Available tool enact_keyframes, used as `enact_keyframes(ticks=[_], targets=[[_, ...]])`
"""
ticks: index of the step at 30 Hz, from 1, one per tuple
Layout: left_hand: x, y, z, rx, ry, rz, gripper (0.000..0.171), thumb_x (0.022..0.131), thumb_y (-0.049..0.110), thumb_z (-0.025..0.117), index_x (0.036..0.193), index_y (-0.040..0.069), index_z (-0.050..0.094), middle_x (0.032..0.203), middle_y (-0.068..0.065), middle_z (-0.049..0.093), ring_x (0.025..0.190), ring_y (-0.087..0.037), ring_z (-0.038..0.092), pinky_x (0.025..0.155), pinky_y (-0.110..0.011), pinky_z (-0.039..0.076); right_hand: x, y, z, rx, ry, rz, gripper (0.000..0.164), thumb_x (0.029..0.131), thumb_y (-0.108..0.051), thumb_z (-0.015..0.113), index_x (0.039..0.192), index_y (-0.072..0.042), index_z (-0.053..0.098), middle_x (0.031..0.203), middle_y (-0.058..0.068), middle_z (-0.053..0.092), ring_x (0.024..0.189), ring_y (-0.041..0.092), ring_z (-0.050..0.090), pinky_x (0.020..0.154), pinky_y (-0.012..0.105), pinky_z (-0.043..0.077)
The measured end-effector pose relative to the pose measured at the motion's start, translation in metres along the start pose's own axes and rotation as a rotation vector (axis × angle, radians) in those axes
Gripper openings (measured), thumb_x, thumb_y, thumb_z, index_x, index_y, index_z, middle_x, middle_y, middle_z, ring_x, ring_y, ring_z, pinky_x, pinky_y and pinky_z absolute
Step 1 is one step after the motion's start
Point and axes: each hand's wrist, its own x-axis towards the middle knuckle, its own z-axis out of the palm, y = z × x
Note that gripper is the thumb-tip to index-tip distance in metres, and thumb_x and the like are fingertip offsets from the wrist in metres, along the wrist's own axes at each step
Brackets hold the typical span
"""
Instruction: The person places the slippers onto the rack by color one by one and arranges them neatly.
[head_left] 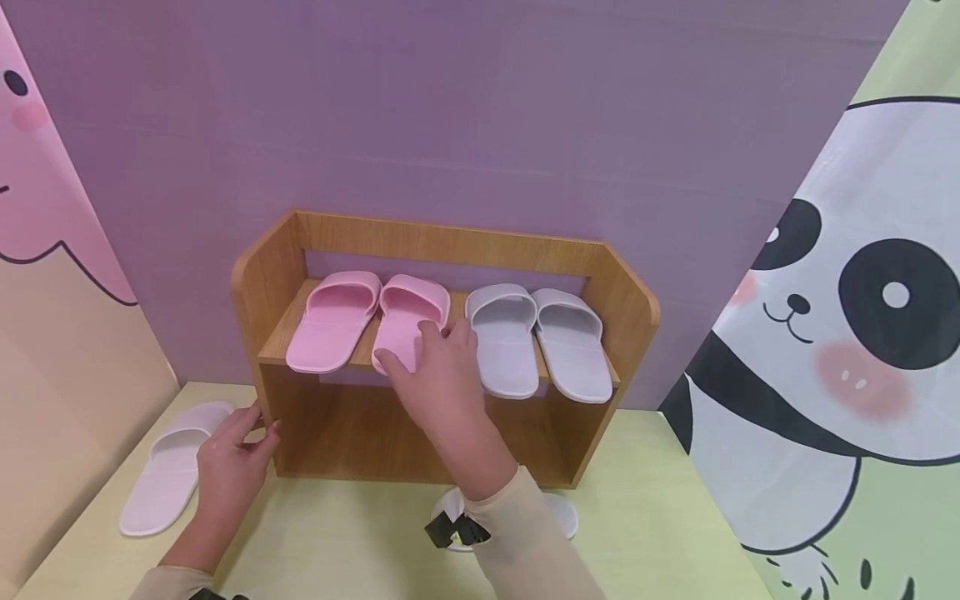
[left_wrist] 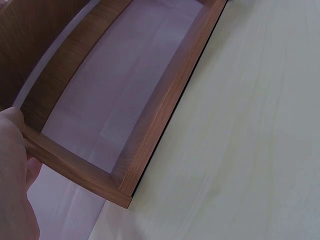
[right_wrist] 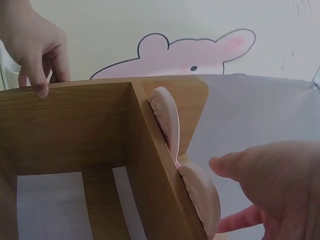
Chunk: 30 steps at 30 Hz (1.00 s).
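Observation:
A small wooden shoe rack [head_left: 450, 233] stands against the wall. On its upper shelf sit two pink slippers [head_left: 337, 325] at the left and two white slippers [head_left: 504, 350] at the right, toes to the back. My left hand [head_left: 236, 458] grips the front edge of the rack's left side panel, thumb on the inside. Over the right-hand pink slipper [right_wrist: 200, 197] is my right hand [head_left: 446, 375], thumb and fingers spread. In the right wrist view that thumb is apart from the slipper; whether a finger touches it, I cannot tell.
A pale slipper [head_left: 161, 479] lies on the table left of the rack, partly behind my left hand. More white footwear [head_left: 562, 512] lies in front of the rack, mostly hidden by my right forearm. Printed cloth with a panda [head_left: 862, 292] hangs at the right.

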Motion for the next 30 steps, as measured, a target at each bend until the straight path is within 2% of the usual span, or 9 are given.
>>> enact_keyframes(ticks=[3, 5, 9, 11, 15, 19, 24, 27, 30], targets=[[-0.001, -0.001, 0.0, -0.005, 0.002, 0.001, 0.047, 0.084, -0.014, 0.085, 0.128, 0.001, 0.079, 0.107, -0.016, 0.081, 0.093, -0.01, 0.073, 0.072, -0.004, 0.053, -0.01, 0.005, -0.004, 0.016, 0.041, -0.056, 0.062, 0.099, -0.053, 0.078, 0.141, -0.007, 0.069, 0.133, 0.015, 0.051, 0.127, 0.031, 0.049, 0.096, 0.043, 0.058], [-0.001, -0.002, 0.001, -0.009, -0.001, 0.005, 0.046, 0.085, -0.014, 0.083, 0.128, 0.0, 0.079, 0.106, -0.016, 0.081, 0.092, -0.02, 0.075, 0.072, -0.005, 0.054, -0.019, 0.011, -0.005, 0.031, 0.083, -0.113, 0.056, 0.1, -0.049, 0.079, 0.137, -0.008, 0.07, 0.13, 0.012, 0.052, 0.123, 0.029, 0.05, 0.094, 0.041, 0.058], [-0.001, -0.002, 0.001, -0.025, -0.006, 0.014, 0.042, 0.087, -0.012, 0.081, 0.127, 0.0, 0.079, 0.106, -0.017, 0.08, 0.093, -0.031, 0.076, 0.073, -0.003, 0.053, -0.04, 0.028, -0.008, 0.108, 0.122, -0.268, 0.042, 0.099, -0.036, 0.083, 0.13, -0.009, 0.072, 0.119, 0.007, 0.053, 0.112, 0.024, 0.053, 0.087, 0.038, 0.056], [-0.001, -0.002, 0.001, -0.028, -0.003, 0.019, 0.042, 0.087, -0.012, 0.081, 0.127, -0.001, 0.079, 0.106, -0.017, 0.08, 0.092, -0.034, 0.075, 0.073, -0.002, 0.051, -0.05, 0.038, -0.009, 0.159, 0.118, -0.352, 0.036, 0.099, -0.029, 0.085, 0.126, -0.009, 0.073, 0.114, 0.005, 0.054, 0.109, 0.021, 0.054, 0.087, 0.037, 0.055], [0.0, -0.002, 0.002, -0.022, 0.002, 0.017, 0.041, 0.088, -0.01, 0.081, 0.127, 0.0, 0.079, 0.105, -0.016, 0.08, 0.092, -0.032, 0.076, 0.073, -0.003, 0.052, -0.067, 0.061, -0.01, 0.255, 0.068, -0.46, 0.027, 0.096, -0.018, 0.086, 0.118, -0.009, 0.074, 0.11, 0.004, 0.056, 0.106, 0.019, 0.056, 0.086, 0.036, 0.055], [0.001, -0.002, 0.001, -0.021, 0.003, 0.022, 0.039, 0.088, -0.01, 0.081, 0.126, 0.0, 0.079, 0.106, -0.017, 0.08, 0.093, -0.03, 0.076, 0.073, -0.002, 0.052, -0.079, 0.09, -0.009, 0.297, 0.006, -0.466, 0.025, 0.094, -0.013, 0.088, 0.115, -0.01, 0.075, 0.11, 0.001, 0.058, 0.105, 0.017, 0.059, 0.087, 0.034, 0.057], [0.001, -0.002, 0.001, -0.008, 0.003, 0.022, 0.037, 0.089, -0.008, 0.081, 0.126, 0.0, 0.079, 0.107, -0.016, 0.08, 0.093, -0.033, 0.077, 0.072, -0.004, 0.053, -0.089, 0.125, -0.005, 0.291, -0.068, -0.399, 0.027, 0.093, -0.013, 0.089, 0.116, -0.013, 0.076, 0.112, 0.0, 0.062, 0.105, 0.015, 0.061, 0.089, 0.033, 0.06], [0.0, -0.002, 0.001, -0.002, 0.009, 0.017, 0.039, 0.087, -0.01, 0.082, 0.125, -0.001, 0.079, 0.106, -0.016, 0.08, 0.092, -0.027, 0.076, 0.071, -0.007, 0.055, -0.094, 0.142, -0.003, 0.276, -0.103, -0.385, 0.027, 0.094, -0.014, 0.089, 0.117, -0.014, 0.076, 0.114, -0.001, 0.064, 0.104, 0.013, 0.062, 0.088, 0.033, 0.06], [-0.001, -0.003, 0.001, -0.006, 0.015, 0.013, 0.041, 0.085, -0.013, 0.084, 0.124, -0.001, 0.08, 0.105, -0.016, 0.08, 0.093, -0.013, 0.074, 0.071, -0.006, 0.054, -0.098, 0.155, -0.003, 0.258, -0.129, -0.377, 0.026, 0.094, -0.015, 0.089, 0.117, -0.017, 0.076, 0.115, -0.004, 0.065, 0.103, 0.01, 0.063, 0.089, 0.033, 0.06]])
